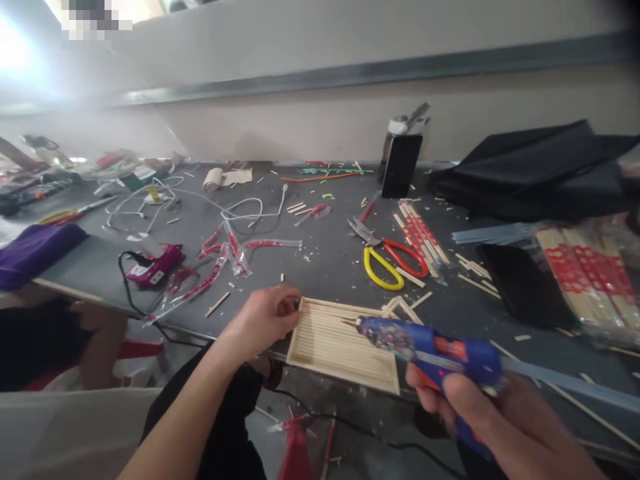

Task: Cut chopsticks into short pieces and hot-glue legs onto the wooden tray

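Observation:
My right hand [480, 413] is wrapped round the handle of a blue hot glue gun [445, 350]. A clear glue stick [565, 383] sticks out of the gun's back end, and its nozzle points left over a shallow tray made of wooden sticks [345, 340]. The tray lies at the table's front edge, with a raised rim of sticks. At its upper left corner my left hand [265, 317] is closed, thumb and fingers pinching the rim; the fingertips are partly hidden. Behind the gun sits a small frame of joined sticks [403, 307].
Scissors with yellow and red handles [385, 263] lie beyond the tray. A magenta glue gun [155, 267] and torn wrappers [230, 247] lie left. A phone [401, 165] stands upright at the back. Packed chopsticks [590, 273] and a black bag [540, 173] lie right.

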Demonstrator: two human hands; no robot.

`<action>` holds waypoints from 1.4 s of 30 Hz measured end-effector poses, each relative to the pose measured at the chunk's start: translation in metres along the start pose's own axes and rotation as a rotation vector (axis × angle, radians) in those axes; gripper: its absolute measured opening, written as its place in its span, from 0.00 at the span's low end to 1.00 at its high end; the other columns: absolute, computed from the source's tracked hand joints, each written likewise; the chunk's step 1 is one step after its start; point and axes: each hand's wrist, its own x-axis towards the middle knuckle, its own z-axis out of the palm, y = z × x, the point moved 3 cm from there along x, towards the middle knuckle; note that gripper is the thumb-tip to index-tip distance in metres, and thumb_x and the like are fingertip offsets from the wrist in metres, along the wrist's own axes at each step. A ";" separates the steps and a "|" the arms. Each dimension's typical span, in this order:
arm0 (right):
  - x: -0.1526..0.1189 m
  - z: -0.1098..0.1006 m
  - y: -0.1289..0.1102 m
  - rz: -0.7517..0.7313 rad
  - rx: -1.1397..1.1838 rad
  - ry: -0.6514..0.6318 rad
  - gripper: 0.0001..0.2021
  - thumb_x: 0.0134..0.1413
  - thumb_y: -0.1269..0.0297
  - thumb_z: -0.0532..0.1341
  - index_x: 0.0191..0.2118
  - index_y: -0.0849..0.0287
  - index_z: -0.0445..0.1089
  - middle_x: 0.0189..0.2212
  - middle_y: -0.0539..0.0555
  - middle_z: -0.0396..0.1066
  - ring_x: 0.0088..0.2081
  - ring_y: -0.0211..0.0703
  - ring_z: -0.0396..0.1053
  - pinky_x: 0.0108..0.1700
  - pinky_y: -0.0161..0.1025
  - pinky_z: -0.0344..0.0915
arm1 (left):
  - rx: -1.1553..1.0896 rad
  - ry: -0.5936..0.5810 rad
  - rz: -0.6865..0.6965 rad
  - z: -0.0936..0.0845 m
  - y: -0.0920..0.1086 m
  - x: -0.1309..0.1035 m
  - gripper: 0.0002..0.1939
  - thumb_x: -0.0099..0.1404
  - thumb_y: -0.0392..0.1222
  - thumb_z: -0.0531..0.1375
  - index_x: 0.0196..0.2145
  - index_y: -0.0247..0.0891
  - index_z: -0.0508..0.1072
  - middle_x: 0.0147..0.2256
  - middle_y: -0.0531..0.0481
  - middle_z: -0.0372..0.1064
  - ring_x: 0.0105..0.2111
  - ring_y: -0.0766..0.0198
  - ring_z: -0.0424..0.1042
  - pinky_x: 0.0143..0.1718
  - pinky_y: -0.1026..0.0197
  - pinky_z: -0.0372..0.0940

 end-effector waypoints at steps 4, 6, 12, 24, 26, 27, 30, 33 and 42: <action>0.034 0.027 -0.029 -0.055 -0.193 -0.179 0.24 0.59 0.44 0.52 0.24 0.56 0.71 0.18 0.51 0.69 0.21 0.39 0.67 0.23 0.33 0.65 | -0.148 -0.018 0.009 0.006 -0.012 -0.002 0.13 0.57 0.40 0.57 0.40 0.37 0.73 0.24 0.55 0.67 0.18 0.70 0.65 0.20 0.68 0.62; 0.046 0.036 -0.033 -0.081 -0.276 -0.200 0.26 0.60 0.44 0.50 0.22 0.57 0.69 0.19 0.51 0.69 0.22 0.39 0.66 0.23 0.33 0.63 | -0.219 -0.020 0.008 0.008 -0.017 -0.004 0.13 0.57 0.40 0.57 0.41 0.37 0.73 0.24 0.55 0.67 0.19 0.69 0.67 0.20 0.67 0.63; 0.050 0.048 -0.028 0.022 -0.243 -0.201 0.25 0.58 0.42 0.52 0.26 0.58 0.70 0.19 0.51 0.68 0.21 0.38 0.65 0.22 0.33 0.62 | -0.307 -0.058 -0.029 0.005 -0.027 -0.006 0.13 0.58 0.40 0.57 0.41 0.38 0.72 0.25 0.54 0.70 0.20 0.67 0.70 0.22 0.66 0.64; 0.019 -0.048 -0.003 0.120 0.312 0.500 0.22 0.52 0.40 0.56 0.32 0.57 0.71 0.23 0.52 0.69 0.21 0.38 0.65 0.18 0.31 0.63 | 0.212 0.228 0.831 0.036 0.075 -0.043 0.08 0.65 0.31 0.51 0.36 0.35 0.71 0.28 0.48 0.68 0.29 0.63 0.65 0.31 0.61 0.63; 0.022 -0.056 0.004 0.111 0.352 0.512 0.25 0.51 0.37 0.56 0.31 0.58 0.71 0.22 0.51 0.67 0.21 0.36 0.64 0.18 0.29 0.61 | 0.399 0.123 0.943 0.063 0.104 -0.049 0.08 0.65 0.32 0.51 0.34 0.34 0.70 0.29 0.48 0.67 0.28 0.62 0.64 0.29 0.59 0.62; 0.022 -0.058 0.007 0.099 0.364 0.510 0.26 0.50 0.36 0.56 0.30 0.58 0.71 0.21 0.51 0.67 0.20 0.35 0.63 0.17 0.29 0.59 | 0.484 0.104 0.955 0.074 0.117 -0.049 0.08 0.66 0.33 0.51 0.33 0.34 0.69 0.30 0.47 0.67 0.29 0.61 0.64 0.28 0.59 0.61; 0.023 -0.061 0.011 0.058 0.408 0.495 0.27 0.49 0.35 0.56 0.30 0.59 0.70 0.20 0.50 0.66 0.19 0.34 0.62 0.17 0.29 0.58 | 0.704 0.094 0.988 0.104 0.150 -0.033 0.05 0.63 0.33 0.55 0.30 0.34 0.70 0.30 0.45 0.67 0.33 0.57 0.66 0.29 0.57 0.61; 0.020 -0.063 0.019 0.038 0.415 0.470 0.27 0.51 0.36 0.56 0.31 0.59 0.70 0.20 0.50 0.67 0.19 0.35 0.63 0.17 0.30 0.58 | 0.833 0.028 0.991 0.125 0.170 -0.006 0.09 0.63 0.35 0.58 0.26 0.34 0.73 0.28 0.43 0.70 0.36 0.54 0.68 0.31 0.56 0.60; 0.009 -0.076 0.036 -0.023 0.498 0.396 0.26 0.52 0.39 0.56 0.32 0.61 0.70 0.22 0.52 0.71 0.21 0.37 0.67 0.17 0.30 0.58 | 1.108 -0.202 0.893 0.144 0.179 0.032 0.07 0.59 0.29 0.60 0.26 0.34 0.76 0.31 0.43 0.77 0.39 0.53 0.72 0.34 0.57 0.60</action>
